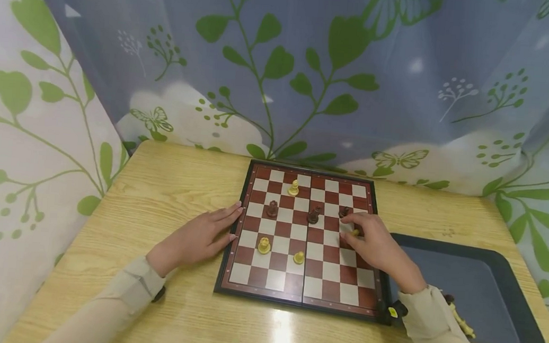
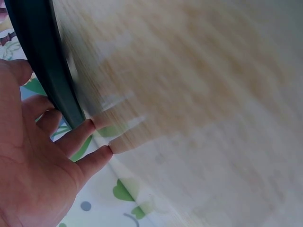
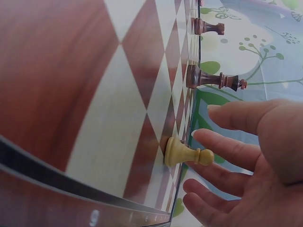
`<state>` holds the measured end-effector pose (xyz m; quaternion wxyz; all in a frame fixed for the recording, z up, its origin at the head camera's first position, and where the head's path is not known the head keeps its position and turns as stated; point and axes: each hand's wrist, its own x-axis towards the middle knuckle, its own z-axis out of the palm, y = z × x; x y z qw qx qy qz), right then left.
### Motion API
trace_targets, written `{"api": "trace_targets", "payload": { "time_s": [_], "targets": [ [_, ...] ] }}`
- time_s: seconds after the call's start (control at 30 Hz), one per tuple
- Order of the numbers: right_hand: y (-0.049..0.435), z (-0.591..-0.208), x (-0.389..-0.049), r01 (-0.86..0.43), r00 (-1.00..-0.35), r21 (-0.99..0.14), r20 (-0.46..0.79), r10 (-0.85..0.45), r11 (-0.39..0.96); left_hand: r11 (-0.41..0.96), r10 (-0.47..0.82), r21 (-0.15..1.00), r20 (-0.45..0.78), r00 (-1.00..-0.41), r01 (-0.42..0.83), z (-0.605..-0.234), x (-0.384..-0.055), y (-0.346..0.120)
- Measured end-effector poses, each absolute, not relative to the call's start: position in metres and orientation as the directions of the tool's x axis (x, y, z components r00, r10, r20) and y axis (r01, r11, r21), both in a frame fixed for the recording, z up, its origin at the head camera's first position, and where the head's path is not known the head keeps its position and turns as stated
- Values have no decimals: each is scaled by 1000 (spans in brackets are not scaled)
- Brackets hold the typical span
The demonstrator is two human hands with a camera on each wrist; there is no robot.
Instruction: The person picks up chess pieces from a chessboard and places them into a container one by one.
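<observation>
A chessboard (image 1: 321, 286) with brown and white squares lies on the table. My left hand (image 1: 205, 234) rests at its left edge, fingers extended with the tips on the dark rim (image 2: 47, 61). Over the right half, my right hand (image 1: 375, 241) reaches around a cream pawn (image 3: 182, 153), thumb and fingers apart. The pawn stands on the board and is mostly covered in the head view. Just beyond those fingers is a dark piece (image 1: 344, 212). A dark king (image 3: 215, 79) and a dark rook (image 3: 210, 27) stand farther off.
Other cream pieces on the board are a piece near the far edge (image 1: 293, 187), a crowned one (image 1: 264, 245) and a pawn (image 1: 299, 257). A dark tray (image 1: 486, 292) right of the board holds several chess pieces (image 1: 464, 325), partly behind my right sleeve. Patterned curtain hangs behind.
</observation>
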<state>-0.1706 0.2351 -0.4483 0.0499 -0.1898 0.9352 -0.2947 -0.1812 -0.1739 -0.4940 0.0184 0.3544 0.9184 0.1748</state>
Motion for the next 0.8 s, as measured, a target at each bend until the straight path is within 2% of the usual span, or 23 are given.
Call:
{"api": "trace_targets", "payload": {
  "time_s": [0.3, 0.8],
  "targets": [
    [238, -451, -170, -279, -937, -595, -1, -348, 753, 692, 654, 339, 78, -752, 637, -495, -182, -174],
    [242, -444, -167, -215, -959, -559, -35, -282, 800, 689, 654, 352, 75, -753, 633, -495, -182, -174]
  ]
}}
